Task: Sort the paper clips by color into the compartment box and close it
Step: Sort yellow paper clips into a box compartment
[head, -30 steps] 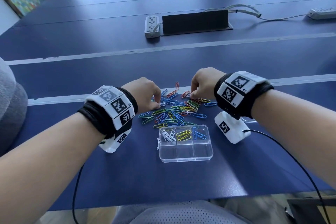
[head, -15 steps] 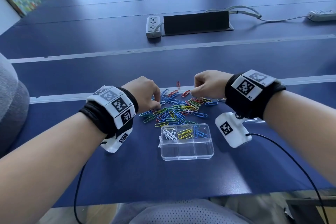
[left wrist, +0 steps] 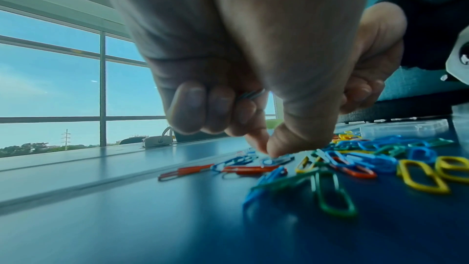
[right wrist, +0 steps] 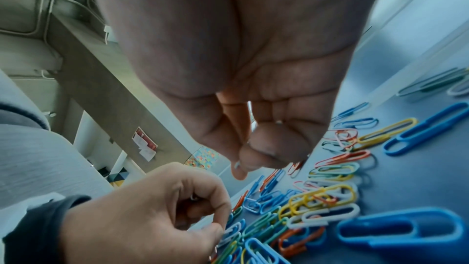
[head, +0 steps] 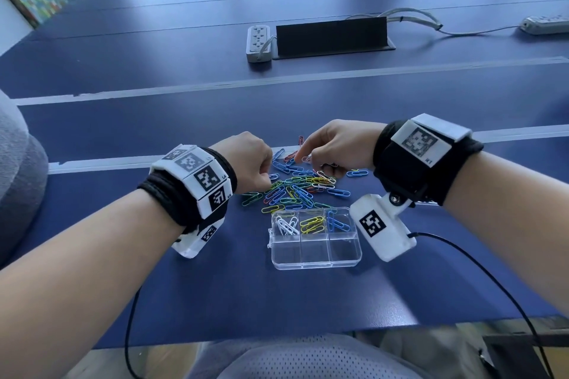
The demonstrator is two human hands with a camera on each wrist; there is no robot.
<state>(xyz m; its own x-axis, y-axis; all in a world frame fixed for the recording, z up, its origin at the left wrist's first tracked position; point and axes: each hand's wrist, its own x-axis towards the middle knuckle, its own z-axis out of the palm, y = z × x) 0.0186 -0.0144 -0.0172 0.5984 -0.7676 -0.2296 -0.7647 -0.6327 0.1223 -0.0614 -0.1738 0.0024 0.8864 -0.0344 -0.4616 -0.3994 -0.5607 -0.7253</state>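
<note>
A heap of coloured paper clips (head: 297,186) lies on the blue table just beyond the clear compartment box (head: 314,255). The box is open, with white, yellow and blue clips in its three far cells. My left hand (head: 257,164) is at the heap's left edge. In the left wrist view its thumb and forefinger pinch a pale blue clip (left wrist: 275,161) on the table, and its curled fingers hold more clips (left wrist: 251,94). My right hand (head: 328,148) is curled over the heap's far edge, forefinger tip down on a pale clip (head: 306,159), thumb pressed against it.
A white power strip (head: 259,42) and a black cable hatch (head: 331,35) lie far back on the table, with a second strip (head: 545,24) at the far right. Black cables trail off both wrists over the near edge. Bare table lies either side of the box.
My right hand left the heap's right part, lifted a little, and has come left to its far edge with the forefinger down. My left hand stays at the left edge.
</note>
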